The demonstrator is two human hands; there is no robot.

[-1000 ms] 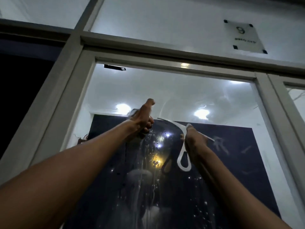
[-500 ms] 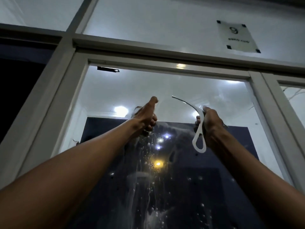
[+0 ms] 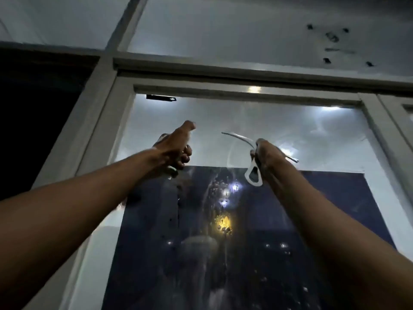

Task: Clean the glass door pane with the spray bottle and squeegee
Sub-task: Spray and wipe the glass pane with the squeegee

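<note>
The right hand (image 3: 267,156) was up high against the upper part of the tall glass door pane (image 3: 279,121), fingers curled tight round the handle of the white plastic squeegee (image 3: 252,174). The looped handle end hung out below the fist, and the thin blade stretched out on both sides above it, tilted down toward the right, lying on or right at the glass; which, I could not tell. The left hand (image 3: 176,151) was raised just beside it, thumb stuck up, the other fingers curled in around something pale and mostly hidden, perhaps the spray bottle; I could not tell. Streaks and droplets of liquid ran down the pane between the two forearms. The grey-white door frame (image 3: 223,87) crossed above both hands.
</note>
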